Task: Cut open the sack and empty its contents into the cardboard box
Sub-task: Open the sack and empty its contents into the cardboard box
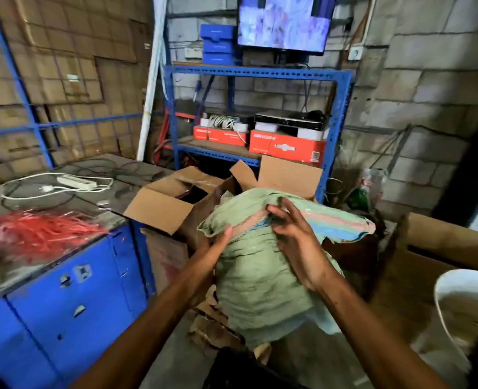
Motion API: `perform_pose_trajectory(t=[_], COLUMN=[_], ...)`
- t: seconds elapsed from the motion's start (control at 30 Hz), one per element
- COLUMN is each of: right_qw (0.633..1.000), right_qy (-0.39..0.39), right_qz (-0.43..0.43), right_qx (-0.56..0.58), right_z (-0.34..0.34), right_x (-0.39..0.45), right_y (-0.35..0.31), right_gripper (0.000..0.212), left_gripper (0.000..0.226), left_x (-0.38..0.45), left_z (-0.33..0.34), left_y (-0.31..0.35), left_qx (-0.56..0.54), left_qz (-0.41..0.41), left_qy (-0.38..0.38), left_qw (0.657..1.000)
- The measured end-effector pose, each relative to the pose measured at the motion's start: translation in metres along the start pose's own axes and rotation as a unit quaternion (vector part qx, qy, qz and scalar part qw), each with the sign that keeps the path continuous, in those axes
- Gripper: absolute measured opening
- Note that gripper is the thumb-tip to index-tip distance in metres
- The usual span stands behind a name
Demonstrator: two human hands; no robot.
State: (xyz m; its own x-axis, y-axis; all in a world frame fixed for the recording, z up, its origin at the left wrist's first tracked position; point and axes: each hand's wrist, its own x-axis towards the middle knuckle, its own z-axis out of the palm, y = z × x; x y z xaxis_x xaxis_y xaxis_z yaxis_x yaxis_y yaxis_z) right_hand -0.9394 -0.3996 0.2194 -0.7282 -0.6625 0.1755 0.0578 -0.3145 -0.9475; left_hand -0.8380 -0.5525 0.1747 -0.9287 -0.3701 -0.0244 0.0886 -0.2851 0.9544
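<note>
A bulging green woven sack with pink and blue stripes near its top stands in the middle of the view, tilted toward an open cardboard box behind it. The sack's top end hangs over the box's opening. My left hand presses flat against the sack's left side. My right hand lies on its upper part, fingers spread and curled into the fabric near the stripes. No cutting tool is visible.
A blue metal cabinet stands at left, with red plastic strips and a white power strip on top. A blue rack with red boxes is behind. Another cardboard box and a white bucket are at right.
</note>
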Motion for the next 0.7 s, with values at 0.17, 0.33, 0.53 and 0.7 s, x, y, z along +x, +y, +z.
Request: perform_pose_trajectory(t=[0.17, 0.33, 0.53, 0.7], right_qw=[0.986, 0.958, 0.91, 0.842], right_qy=[-0.071, -0.122, -0.343, -0.518], right_qz=[0.131, 0.043, 0.2, 0.125], right_qx=[0.074, -0.257, -0.119, -0.088], right_z=[0.026, 0.021, 0.078, 0.158], right_x=[0.011, 0.019, -0.032, -0.112], right_y=[0.005, 0.002, 0.018, 0.047], right_gripper=[0.046, 0.034, 0.099, 0.068], left_gripper=[0.059, 0.051, 0.033, 0.04], left_x=[-0.022, -0.089, -0.215, -0.311], left_z=[0.0, -0.016, -0.012, -0.005], left_y=[0.0, 0.004, 0.001, -0.016], left_qx=[0.019, -0.043, -0.157, -0.16], left_qz=[0.085, 0.065, 0.045, 0.094], left_qy=[0.173, 0.321, 0.368, 0.434], left_qw=[0.981, 0.944, 0.915, 0.881])
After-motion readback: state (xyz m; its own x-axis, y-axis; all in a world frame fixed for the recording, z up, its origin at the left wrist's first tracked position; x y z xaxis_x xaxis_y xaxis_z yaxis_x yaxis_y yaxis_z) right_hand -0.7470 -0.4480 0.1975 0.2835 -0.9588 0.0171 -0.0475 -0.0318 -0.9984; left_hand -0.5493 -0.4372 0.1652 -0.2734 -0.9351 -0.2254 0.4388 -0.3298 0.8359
